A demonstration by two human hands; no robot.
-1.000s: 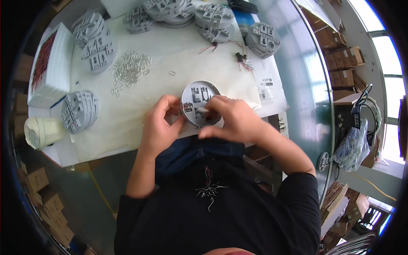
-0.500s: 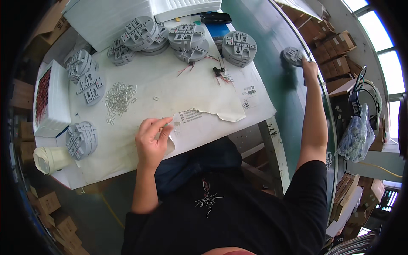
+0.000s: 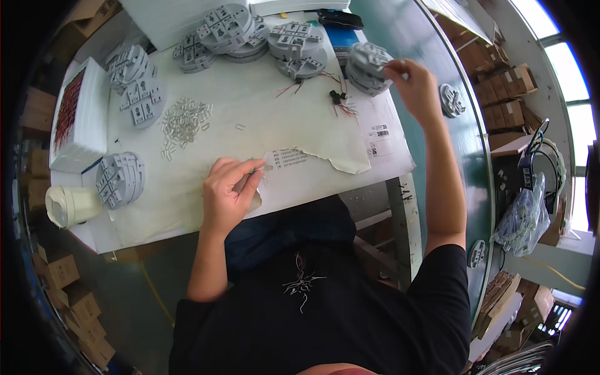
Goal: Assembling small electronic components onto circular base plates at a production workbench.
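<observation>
My right hand [image 3: 410, 84] has its fingers closed on the edge of the top grey round plastic base [image 3: 370, 57] of a stack at the table's far right corner; this base is slightly blurred. Over the near edge of the table, my left hand [image 3: 230, 190] has thumb and forefinger pinched together. A tiny greenish thing shows at its fingertips, too small to name. Another grey round base [image 3: 452, 100] lies on the green surface to the right, apart from my hand. Black connectors with red wires [image 3: 338, 97] lie near the stack.
More stacked grey bases [image 3: 226, 30] stand along the back and left. A pile of small clear pieces [image 3: 185, 120] lies mid-left. A white foam box [image 3: 84, 119] holds red wires, beside a cream cup [image 3: 70, 205]. The green surface [image 3: 437, 147] runs along the right.
My right hand has let go of the base on the green surface and moved left to the stack. My left hand keeps its pinch. The whole view has shifted slightly.
</observation>
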